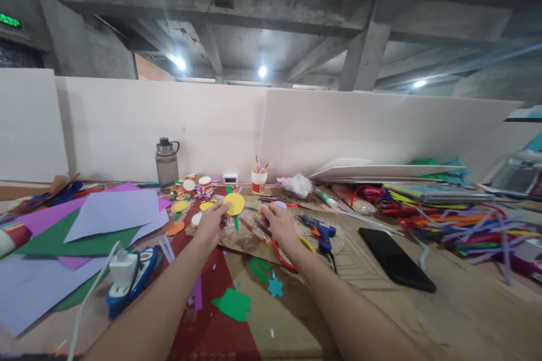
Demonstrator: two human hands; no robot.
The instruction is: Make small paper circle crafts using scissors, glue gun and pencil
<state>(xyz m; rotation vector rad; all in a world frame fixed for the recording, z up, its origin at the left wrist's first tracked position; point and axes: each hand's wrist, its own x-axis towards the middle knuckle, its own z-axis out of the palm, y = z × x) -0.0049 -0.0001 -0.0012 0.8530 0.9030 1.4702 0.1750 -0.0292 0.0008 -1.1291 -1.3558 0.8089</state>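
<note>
1. While the yellow disc [235, 203] is pinched at its left edge by the left hand [213, 222], the right fingers are curled at a lilac disc [280, 205]; whether it is gripped cannot be told
2. Below the yellow disc, a green strip [236, 223] is seen, long axis near upright
3. Rightward, past the right hand [277, 223], a glue gun [326, 237] is laid

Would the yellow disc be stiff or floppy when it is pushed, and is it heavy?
The yellow disc is probably fairly stiff: gripped near its edge by the left hand, it shows no visible droop. It is likely light, being held only at one side.
</note>
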